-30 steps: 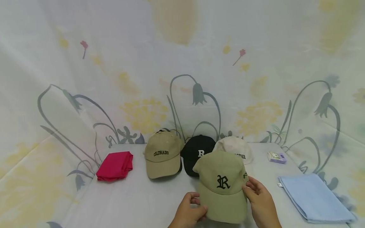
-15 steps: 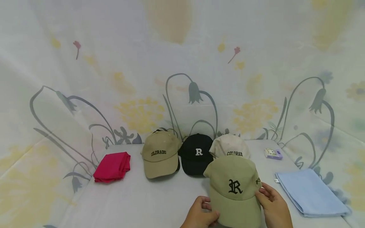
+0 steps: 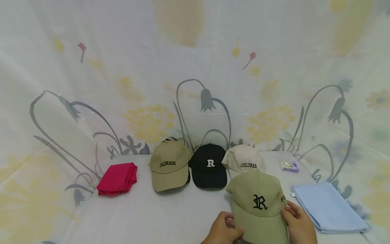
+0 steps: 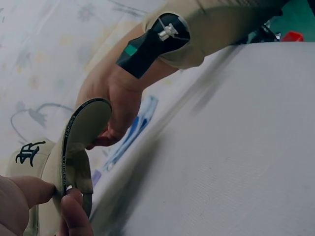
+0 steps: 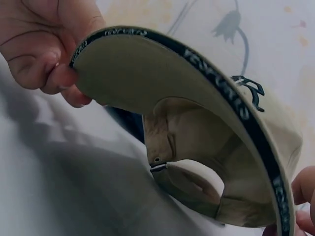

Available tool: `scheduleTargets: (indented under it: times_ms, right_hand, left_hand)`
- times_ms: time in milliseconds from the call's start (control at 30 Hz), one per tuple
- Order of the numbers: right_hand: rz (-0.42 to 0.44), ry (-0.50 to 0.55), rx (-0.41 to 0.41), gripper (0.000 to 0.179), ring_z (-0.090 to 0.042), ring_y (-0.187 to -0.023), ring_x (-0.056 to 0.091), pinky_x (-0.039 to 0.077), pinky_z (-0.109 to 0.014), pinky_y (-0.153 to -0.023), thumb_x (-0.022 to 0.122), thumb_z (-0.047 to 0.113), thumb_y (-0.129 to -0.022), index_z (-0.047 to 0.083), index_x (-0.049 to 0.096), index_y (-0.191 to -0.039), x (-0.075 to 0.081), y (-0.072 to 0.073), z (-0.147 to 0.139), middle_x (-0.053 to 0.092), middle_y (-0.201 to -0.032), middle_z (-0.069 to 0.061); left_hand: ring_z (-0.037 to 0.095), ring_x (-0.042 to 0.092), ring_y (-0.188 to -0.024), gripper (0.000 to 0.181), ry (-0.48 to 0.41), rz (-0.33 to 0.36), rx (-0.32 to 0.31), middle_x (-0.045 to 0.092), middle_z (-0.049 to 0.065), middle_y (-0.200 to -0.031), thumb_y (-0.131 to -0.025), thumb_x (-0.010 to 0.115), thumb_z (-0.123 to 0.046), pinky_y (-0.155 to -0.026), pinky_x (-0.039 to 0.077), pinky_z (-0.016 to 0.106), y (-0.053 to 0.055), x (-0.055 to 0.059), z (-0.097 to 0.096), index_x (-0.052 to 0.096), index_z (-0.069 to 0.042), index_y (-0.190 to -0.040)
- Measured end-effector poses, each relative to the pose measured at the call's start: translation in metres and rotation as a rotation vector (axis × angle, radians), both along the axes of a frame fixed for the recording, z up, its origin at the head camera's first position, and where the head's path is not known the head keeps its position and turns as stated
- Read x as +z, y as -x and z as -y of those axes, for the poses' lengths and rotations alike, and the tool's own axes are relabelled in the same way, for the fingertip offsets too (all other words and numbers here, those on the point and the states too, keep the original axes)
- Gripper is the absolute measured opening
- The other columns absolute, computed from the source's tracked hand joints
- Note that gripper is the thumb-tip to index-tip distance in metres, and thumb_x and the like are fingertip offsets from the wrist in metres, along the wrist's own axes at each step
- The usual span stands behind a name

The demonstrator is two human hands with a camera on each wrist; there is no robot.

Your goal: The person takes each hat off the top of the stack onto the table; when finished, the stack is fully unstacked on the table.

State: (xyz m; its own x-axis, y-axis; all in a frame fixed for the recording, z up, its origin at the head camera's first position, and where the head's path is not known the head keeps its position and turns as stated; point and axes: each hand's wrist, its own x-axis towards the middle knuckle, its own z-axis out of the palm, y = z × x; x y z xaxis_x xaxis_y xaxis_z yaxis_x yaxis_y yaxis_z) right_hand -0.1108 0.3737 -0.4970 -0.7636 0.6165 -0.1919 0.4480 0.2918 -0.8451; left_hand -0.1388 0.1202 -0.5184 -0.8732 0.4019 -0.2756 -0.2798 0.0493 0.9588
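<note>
Both hands hold an olive-green baseball cap [image 3: 259,206] with a dark gothic R, raised over the near right part of the table. My left hand [image 3: 223,228] pinches its brim edge between thumb and fingers; the left wrist view shows this pinch on the brim [image 4: 61,157] closely. On the other side, my right hand [image 3: 300,222] grips the cap where brim and crown meet. From below, the right wrist view shows the hollow crown and back strap [image 5: 187,189]. Behind it stand a tan COLORADO cap [image 3: 169,166], a black R cap [image 3: 209,166] and a cream COLORADO cap [image 3: 243,157], partly covered.
A folded red cloth [image 3: 117,179] lies at the left of the white table [image 3: 146,217]. To the right are a small purple-and-white packet [image 3: 289,166] and a folded light blue towel [image 3: 330,206]. A floral curtain [image 3: 195,67] hangs behind.
Both hands have carried the olive cap rightward and slightly toward me. More of the black and cream caps now shows. The view has turned a little to the right.
</note>
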Motion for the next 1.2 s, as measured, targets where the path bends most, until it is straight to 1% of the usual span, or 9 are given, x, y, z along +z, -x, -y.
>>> scheduleTargets:
  times_ms: [67, 167, 300, 500, 600, 833, 967, 1067, 1200]
  right_hand:
    - [-0.017, 0.016, -0.019, 0.066, -0.029, -0.122, 0.058, 0.043, -0.01, -0.069, 0.064, 0.034, -0.101, -0.001, 0.046, -0.154, -0.003, 0.004, 0.002, 0.058, -0.142, -0.023]
    - [-0.062, 0.059, -0.02, 0.065, -0.037, -0.131, 0.051, 0.041, -0.01, -0.073, 0.061, 0.028, -0.103, -0.003, 0.041, -0.157, -0.006, 0.011, 0.003, 0.053, -0.146, -0.027]
    - [-0.096, 0.082, -0.018, 0.062, -0.033, -0.129, 0.049, 0.041, -0.012, -0.075, 0.057, 0.022, -0.104, -0.003, 0.039, -0.157, -0.005, 0.018, 0.003, 0.05, -0.146, -0.026]
    - [-0.103, 0.041, -0.035, 0.055, -0.012, -0.101, 0.055, 0.047, -0.014, -0.069, 0.061, 0.02, -0.101, -0.003, 0.049, -0.15, -0.006, 0.03, -0.001, 0.059, -0.133, -0.019]
    - [-0.107, 0.037, -0.023, 0.054, -0.007, -0.096, 0.055, 0.048, -0.014, -0.069, 0.06, 0.019, -0.102, -0.004, 0.049, -0.149, -0.009, 0.033, -0.004, 0.06, -0.131, -0.019]
    - [-0.092, 0.028, -0.021, 0.054, -0.019, -0.108, 0.053, 0.045, -0.011, -0.068, 0.056, 0.017, -0.102, -0.003, 0.048, -0.151, -0.015, 0.036, -0.009, 0.057, -0.135, -0.021]
    - [-0.093, 0.003, -0.011, 0.053, -0.011, -0.1, 0.054, 0.045, -0.012, -0.069, 0.058, 0.017, -0.101, -0.003, 0.05, -0.15, -0.017, 0.036, -0.012, 0.061, -0.131, -0.02]
    - [-0.084, -0.013, 0.001, 0.053, -0.015, -0.104, 0.056, 0.044, -0.011, -0.068, 0.057, 0.017, -0.102, -0.004, 0.049, -0.15, -0.021, 0.036, -0.015, 0.061, -0.133, -0.023]
    - [-0.055, -0.028, 0.031, 0.055, -0.031, -0.121, 0.055, 0.043, -0.011, -0.07, 0.055, 0.018, -0.103, -0.004, 0.045, -0.153, -0.024, 0.033, -0.02, 0.057, -0.141, -0.027]
  left_hand:
    - [0.015, 0.066, -0.072, 0.039, 0.037, -0.019, -0.006, 0.055, 0.007, -0.094, -0.087, 0.08, -0.004, -0.065, 0.061, 0.031, 0.003, -0.001, -0.003, 0.054, -0.004, -0.116]
    - [0.014, 0.066, -0.07, 0.038, 0.076, -0.053, -0.015, 0.057, 0.007, -0.091, -0.088, 0.08, -0.005, -0.064, 0.059, 0.03, 0.008, -0.001, -0.007, 0.054, -0.004, -0.115]
    - [0.014, 0.067, -0.067, 0.039, 0.094, -0.082, -0.013, 0.058, 0.007, -0.088, -0.087, 0.08, -0.006, -0.062, 0.056, 0.029, 0.01, -0.003, -0.013, 0.053, -0.002, -0.114]
    - [0.015, 0.066, -0.069, 0.04, 0.164, -0.072, 0.014, 0.052, 0.007, -0.09, -0.087, 0.083, -0.01, -0.063, 0.051, 0.026, 0.014, -0.003, -0.023, 0.052, -0.003, -0.113]
    - [0.014, 0.066, -0.069, 0.04, 0.165, -0.079, 0.029, 0.051, 0.007, -0.09, -0.086, 0.083, -0.008, -0.062, 0.05, 0.026, 0.015, -0.004, -0.027, 0.052, -0.004, -0.111]
    - [0.016, 0.06, -0.081, 0.042, 0.176, -0.121, 0.045, 0.053, 0.007, -0.093, -0.082, 0.085, -0.008, -0.072, 0.052, 0.031, 0.016, -0.008, -0.035, 0.053, -0.002, -0.109]
    - [0.019, 0.053, -0.086, 0.044, 0.234, -0.13, 0.045, 0.052, 0.006, -0.094, -0.081, 0.087, -0.012, -0.079, 0.052, 0.036, 0.014, -0.006, -0.039, 0.054, -0.003, -0.108]
    - [0.018, 0.051, -0.082, 0.044, 0.255, -0.151, 0.045, 0.051, 0.005, -0.091, -0.08, 0.088, -0.014, -0.076, 0.05, 0.034, 0.012, -0.006, -0.04, 0.054, -0.004, -0.106]
    - [0.017, 0.048, -0.078, 0.044, 0.248, -0.199, 0.034, 0.05, 0.004, -0.087, -0.078, 0.088, -0.015, -0.07, 0.045, 0.029, 0.01, -0.009, -0.04, 0.053, -0.005, -0.103]
